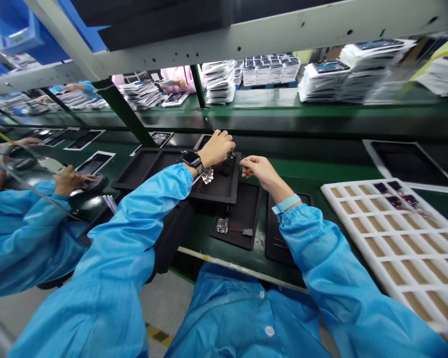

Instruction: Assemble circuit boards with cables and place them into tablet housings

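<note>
My left hand (217, 148), a dark watch (192, 160) on its wrist, is over the right side of a black divided tray (144, 169). Its fingers curl down around something small and dark that I cannot make out. Small circuit boards (208, 175) lie in the tray below that wrist. Just right of the tray's edge, my right hand (260, 170) is closed in a pinch; whatever is between its fingertips is too small to name. Nearer me, a flat black tray (242, 219) carries a circuit board (222, 225) with red and black wires leading to a small grey piece (247, 232).
A white foam tray (381, 238) with a few wired black parts (395, 194) stands at the right. Another black tray (274, 238) lies under my right forearm. A shelf beam (246, 42) crosses above. At the left, a co-worker's hand (69, 180) works close by.
</note>
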`<state>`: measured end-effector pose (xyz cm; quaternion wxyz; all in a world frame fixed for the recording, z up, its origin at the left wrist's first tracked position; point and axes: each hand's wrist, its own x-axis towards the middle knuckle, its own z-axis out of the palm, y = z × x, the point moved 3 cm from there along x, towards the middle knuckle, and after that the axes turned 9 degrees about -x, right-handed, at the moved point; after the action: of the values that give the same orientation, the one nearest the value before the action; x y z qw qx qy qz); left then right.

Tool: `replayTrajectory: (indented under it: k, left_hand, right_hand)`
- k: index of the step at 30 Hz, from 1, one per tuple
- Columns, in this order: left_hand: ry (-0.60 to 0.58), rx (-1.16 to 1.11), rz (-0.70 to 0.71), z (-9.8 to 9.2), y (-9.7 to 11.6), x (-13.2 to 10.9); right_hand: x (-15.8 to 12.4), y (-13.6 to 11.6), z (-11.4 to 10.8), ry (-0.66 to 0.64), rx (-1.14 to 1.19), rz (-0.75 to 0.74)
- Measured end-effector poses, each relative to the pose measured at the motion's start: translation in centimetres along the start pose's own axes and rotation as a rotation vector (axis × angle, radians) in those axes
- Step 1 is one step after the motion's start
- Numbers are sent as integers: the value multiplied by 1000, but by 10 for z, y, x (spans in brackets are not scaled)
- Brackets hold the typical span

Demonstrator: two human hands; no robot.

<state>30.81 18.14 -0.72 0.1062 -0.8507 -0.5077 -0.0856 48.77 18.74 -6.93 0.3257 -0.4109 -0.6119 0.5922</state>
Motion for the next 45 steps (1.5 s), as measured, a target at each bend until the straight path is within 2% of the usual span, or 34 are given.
replayTrajectory:
  k: [2, 4, 7, 10, 12, 15, 17, 20, 23, 25, 28, 31, 35, 39, 42, 45]
  left_hand:
    - [58, 25, 59, 8, 2, 1]
    - [114, 32, 115, 7, 3, 3]
    - [173, 4, 149, -8, 0, 5]
    - [192, -83, 114, -30, -2, 4]
    - [144, -159, 57, -45, 0, 4]
    - [-14, -314, -23, -63, 12, 6]
    - [-132, -444, -52, -69, 24, 8]
    - [-285, -609, -51, -66, 46, 17]
    - [-415, -715, -9, -54, 71, 34]
    - [-458, -767, 30, -47, 91, 48]
    - [-531, -812, 119, -36, 123, 73]
    - [-653, -782, 208, -22, 155, 101]
    - [-700, -760, 279, 4, 202, 151]
    - [-706, -716, 365, 30, 267, 211]
    - [-696, -614, 414, 43, 318, 261]
    - [-652, -512, 399, 54, 360, 316]
  right_hand:
    - [0, 3, -1, 9, -1, 2]
    - [-2, 4, -4, 18, 2, -5]
    - [-4, 0, -6, 30, 11, -20]
    - [-6, -6, -8, 22, 24, -56]
    - [-9, -11, -13, 20, 41, -114]
    - [-19, -17, -31, 49, 69, -209]
    - [-30, -19, -48, 76, 81, -244]
    - [-52, -17, -76, 96, 108, -261]
    - [-78, -8, -99, 93, 157, -238]
    - [-95, 3, -113, 109, 183, -197]
    - [-120, 20, -135, 192, 194, -100]
    - [-141, 37, -157, 303, 151, -4]
    - [-166, 59, -194, 442, 174, 61]
    - [-202, 87, -228, 664, 313, 52]
    - [-245, 109, -232, 908, 270, 32]
    - [-289, 127, -206, 1015, 8, 35]
